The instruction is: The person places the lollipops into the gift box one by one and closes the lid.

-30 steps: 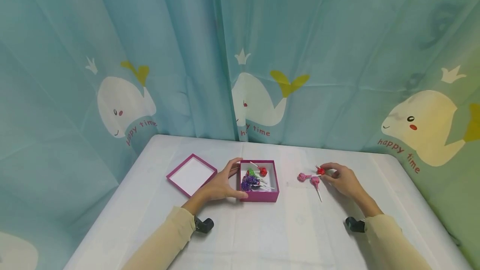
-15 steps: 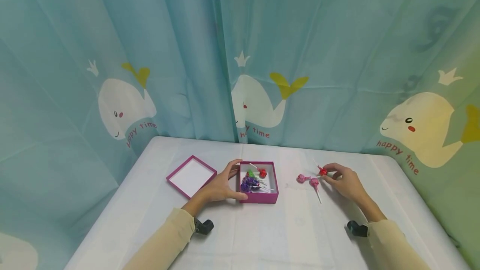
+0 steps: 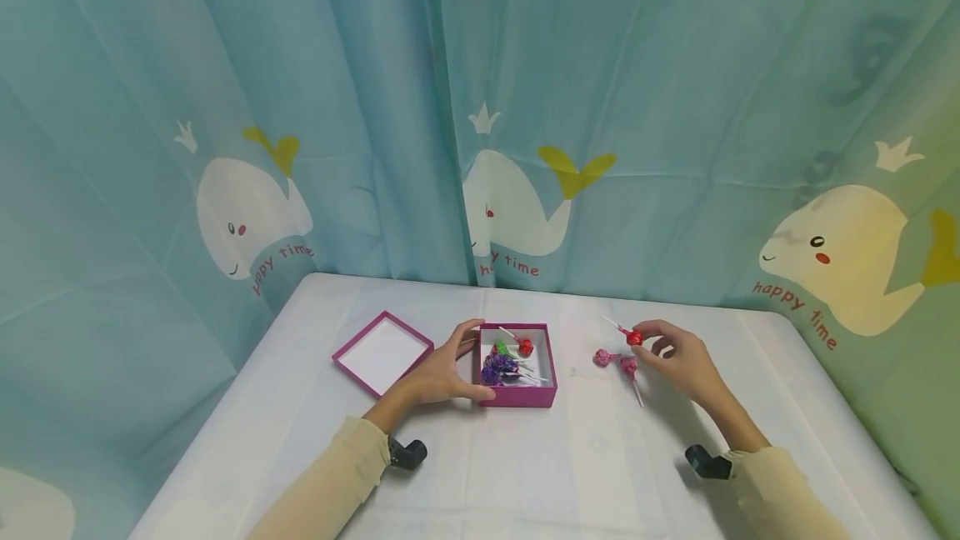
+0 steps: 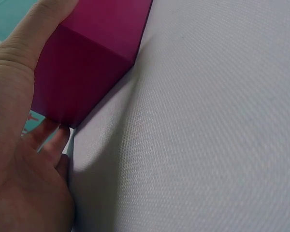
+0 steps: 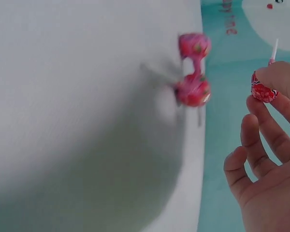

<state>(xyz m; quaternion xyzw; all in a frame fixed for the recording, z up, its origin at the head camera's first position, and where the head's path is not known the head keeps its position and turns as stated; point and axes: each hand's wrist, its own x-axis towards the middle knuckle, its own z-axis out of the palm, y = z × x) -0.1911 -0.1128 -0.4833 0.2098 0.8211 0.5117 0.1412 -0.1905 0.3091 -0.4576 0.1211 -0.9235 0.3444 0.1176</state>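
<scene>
A magenta square box (image 3: pixel 525 397) sits mid-table with its open top up. Inside lie a red lollipop (image 3: pixel 526 347), something green (image 3: pixel 502 347) and several purple lollipops (image 3: pixel 498 366), sticks pointing right. My left hand (image 3: pixel 441 375) grips the box's left side, thumb at the front corner and fingers round the far one. To the right, my right hand (image 3: pixel 688 363) pinches a red-wrapped lollipop (image 5: pixel 263 92) by its head between thumb and fingertips, raised above the cloth, stick pointing away. Just left of that hand, two pink lollipops (image 3: pixel 602 357) lie with one's stick crossing the other.
The magenta-rimmed lid (image 3: pixel 384 354), white inside, lies left of the box, partly behind my left forearm. A white cloth (image 3: pixel 570 465) covers the table. Curtains (image 3: pixel 660 107) with whale prints hang along its far side and both sides.
My right hand has lifted the red lollipop off the spot beside the pink ones and carried it slightly left; its stick now points up-left. My left hand keeps its place on the box.
</scene>
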